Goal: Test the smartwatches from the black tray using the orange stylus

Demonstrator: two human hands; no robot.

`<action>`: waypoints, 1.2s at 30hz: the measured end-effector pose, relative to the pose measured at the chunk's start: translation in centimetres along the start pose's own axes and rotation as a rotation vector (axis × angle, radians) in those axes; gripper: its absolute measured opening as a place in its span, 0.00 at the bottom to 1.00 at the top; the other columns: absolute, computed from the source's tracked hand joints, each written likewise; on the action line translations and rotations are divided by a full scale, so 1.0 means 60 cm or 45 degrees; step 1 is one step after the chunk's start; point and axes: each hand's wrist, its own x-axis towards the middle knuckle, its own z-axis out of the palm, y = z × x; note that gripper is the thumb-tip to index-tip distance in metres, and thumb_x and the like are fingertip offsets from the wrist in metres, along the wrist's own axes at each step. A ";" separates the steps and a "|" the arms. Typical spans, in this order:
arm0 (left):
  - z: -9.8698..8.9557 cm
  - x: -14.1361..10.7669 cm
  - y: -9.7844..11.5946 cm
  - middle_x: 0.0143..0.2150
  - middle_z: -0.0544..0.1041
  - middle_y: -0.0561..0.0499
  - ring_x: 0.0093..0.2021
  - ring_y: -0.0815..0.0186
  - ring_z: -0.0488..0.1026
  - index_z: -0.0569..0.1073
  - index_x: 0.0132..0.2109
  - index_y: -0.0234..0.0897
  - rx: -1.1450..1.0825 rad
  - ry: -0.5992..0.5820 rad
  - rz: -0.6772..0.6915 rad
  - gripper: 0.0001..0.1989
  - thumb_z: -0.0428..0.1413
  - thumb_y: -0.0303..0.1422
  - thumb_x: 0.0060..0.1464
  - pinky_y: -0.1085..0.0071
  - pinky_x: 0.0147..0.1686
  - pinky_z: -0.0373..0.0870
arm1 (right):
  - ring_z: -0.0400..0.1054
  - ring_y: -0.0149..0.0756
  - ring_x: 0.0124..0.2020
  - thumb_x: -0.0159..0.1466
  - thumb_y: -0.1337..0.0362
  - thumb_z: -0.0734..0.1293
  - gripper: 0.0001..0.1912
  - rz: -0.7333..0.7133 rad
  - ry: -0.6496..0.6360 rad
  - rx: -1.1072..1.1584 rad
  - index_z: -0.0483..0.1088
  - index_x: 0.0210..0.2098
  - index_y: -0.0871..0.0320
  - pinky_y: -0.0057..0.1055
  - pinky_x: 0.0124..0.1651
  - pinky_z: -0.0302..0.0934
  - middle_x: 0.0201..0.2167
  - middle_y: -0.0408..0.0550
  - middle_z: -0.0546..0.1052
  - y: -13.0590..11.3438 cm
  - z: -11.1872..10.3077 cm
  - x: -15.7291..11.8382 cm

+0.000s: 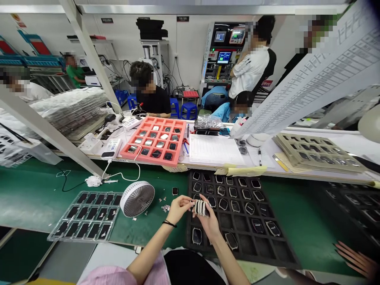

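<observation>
You are holding a small dark device banded with white strips point(201, 208) over a black compartment tray point(246, 255), which is lying on the green tabletop point(32, 198). Your left hand point(181, 209) is pinching the device from one side while your right hand point(209, 223) is gripping it from below, the fingers of both hands closing narrowly around it. The tray's compartments are carrying dark watch-shaped casings point(223, 204), though some are showing no casing. A small watch-like piece point(175, 191) is sitting near your left hand, beside scattered scraps point(165, 208). Further left, a white desk fan point(137, 198) is standing tilted next to a clear plastic tray point(80, 240) loaded with black rectangular panels point(87, 215). Beyond, a salmon-red tray point(154, 120) is holding rows of small devices. At the lower right, another person's hand point(353, 259) is lying well apart from yours.
</observation>
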 end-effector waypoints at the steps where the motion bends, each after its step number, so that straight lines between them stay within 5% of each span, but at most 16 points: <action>1: 0.003 -0.004 0.007 0.29 0.80 0.45 0.27 0.64 0.76 0.76 0.39 0.30 -0.053 0.025 0.006 0.22 0.61 0.48 0.48 0.69 0.30 0.74 | 0.72 0.43 0.34 0.60 0.53 0.65 0.21 -0.022 0.002 -0.001 0.68 0.51 0.52 0.41 0.35 0.66 0.39 0.49 0.77 -0.003 0.005 -0.001; 11: 0.013 -0.027 0.043 0.27 0.81 0.45 0.26 0.63 0.77 0.80 0.33 0.31 -0.280 0.221 0.024 0.16 0.64 0.42 0.43 0.70 0.30 0.74 | 0.71 0.41 0.38 0.61 0.53 0.67 0.21 -0.155 0.004 -0.085 0.66 0.52 0.50 0.38 0.39 0.66 0.46 0.50 0.76 -0.009 0.019 -0.017; 25: 0.009 -0.037 0.048 0.19 0.77 0.50 0.20 0.67 0.72 0.80 0.26 0.33 -0.384 0.207 -0.035 0.14 0.68 0.41 0.37 0.70 0.27 0.70 | 0.69 0.38 0.37 0.59 0.55 0.69 0.20 -0.255 0.018 -0.338 0.68 0.50 0.51 0.33 0.36 0.66 0.45 0.48 0.74 0.001 0.027 -0.024; 31: -0.011 -0.038 0.041 0.20 0.77 0.49 0.21 0.67 0.72 0.80 0.26 0.32 -0.498 0.148 -0.125 0.19 0.69 0.44 0.32 0.71 0.25 0.70 | 0.70 0.40 0.33 0.60 0.52 0.67 0.24 -0.146 -0.116 -0.249 0.66 0.54 0.51 0.35 0.32 0.66 0.42 0.50 0.75 -0.010 0.046 -0.026; 36: -0.018 -0.045 0.034 0.20 0.77 0.50 0.20 0.69 0.71 0.79 0.26 0.31 -0.601 0.222 -0.170 0.19 0.71 0.40 0.29 0.73 0.23 0.69 | 0.70 0.42 0.40 0.60 0.54 0.68 0.19 -0.223 -0.146 -0.515 0.70 0.49 0.51 0.35 0.39 0.67 0.44 0.48 0.74 -0.004 0.049 -0.020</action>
